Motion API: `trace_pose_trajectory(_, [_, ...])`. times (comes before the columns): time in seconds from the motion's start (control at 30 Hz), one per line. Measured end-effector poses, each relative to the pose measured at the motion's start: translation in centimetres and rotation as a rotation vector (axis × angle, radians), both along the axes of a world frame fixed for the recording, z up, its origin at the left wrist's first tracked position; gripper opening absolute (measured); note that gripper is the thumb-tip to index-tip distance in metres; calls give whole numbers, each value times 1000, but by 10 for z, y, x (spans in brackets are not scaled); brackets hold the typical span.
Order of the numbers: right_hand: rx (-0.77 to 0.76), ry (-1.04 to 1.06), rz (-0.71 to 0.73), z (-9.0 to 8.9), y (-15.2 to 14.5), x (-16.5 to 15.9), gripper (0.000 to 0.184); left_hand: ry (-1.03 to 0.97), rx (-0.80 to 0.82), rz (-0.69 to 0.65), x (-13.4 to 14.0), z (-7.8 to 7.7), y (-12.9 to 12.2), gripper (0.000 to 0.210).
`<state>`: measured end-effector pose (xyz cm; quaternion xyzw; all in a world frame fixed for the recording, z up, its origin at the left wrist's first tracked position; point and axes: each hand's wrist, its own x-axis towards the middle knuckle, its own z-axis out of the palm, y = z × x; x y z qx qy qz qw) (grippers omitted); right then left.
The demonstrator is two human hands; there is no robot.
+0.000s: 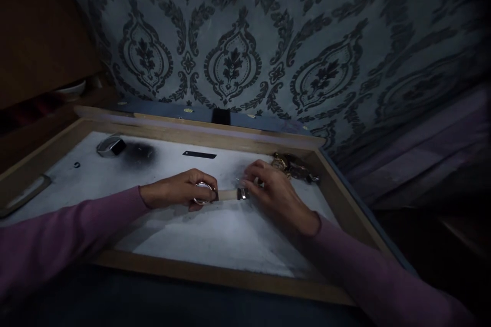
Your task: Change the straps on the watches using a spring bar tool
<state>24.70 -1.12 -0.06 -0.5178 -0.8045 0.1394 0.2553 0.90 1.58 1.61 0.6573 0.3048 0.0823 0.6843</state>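
My left hand [195,189] is closed around the round, silvery case of a wristwatch [202,192], with the thumb across its face. The pale strap [228,194] stretches out to the right and ends in a dark section with a shiny metal buckle [243,194]. At that end my right hand [272,189] is closed in a pinch, thumb and forefinger at the strap. A small bright bit shows at its fingertips, too blurred to name. Both hands are over the white floor of a shallow wooden tray [207,265].
A square-faced watch [111,146] lies at the tray's back left, with a small dark ring [77,165] near it. Behind my hands is a flat black strip [199,154]. Several gold and dark watches [291,166] are heaped at the back right. A grey band [28,194] lies far left.
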Motion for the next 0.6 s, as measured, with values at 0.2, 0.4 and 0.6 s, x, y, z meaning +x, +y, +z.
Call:
trace_pose_trajectory(0.2, [-9, -163, -42, -9, 2, -1, 13, 8, 44, -12, 0, 0, -1, 16])
trace_pose_trajectory(0.4, [73, -49, 10, 0, 3, 1, 14, -20, 31, -22, -1, 0, 0, 15])
trace_pose_trajectory(0.6, [-209, 264, 148, 25, -21, -26, 24, 0, 96, -52, -1, 2, -1, 19])
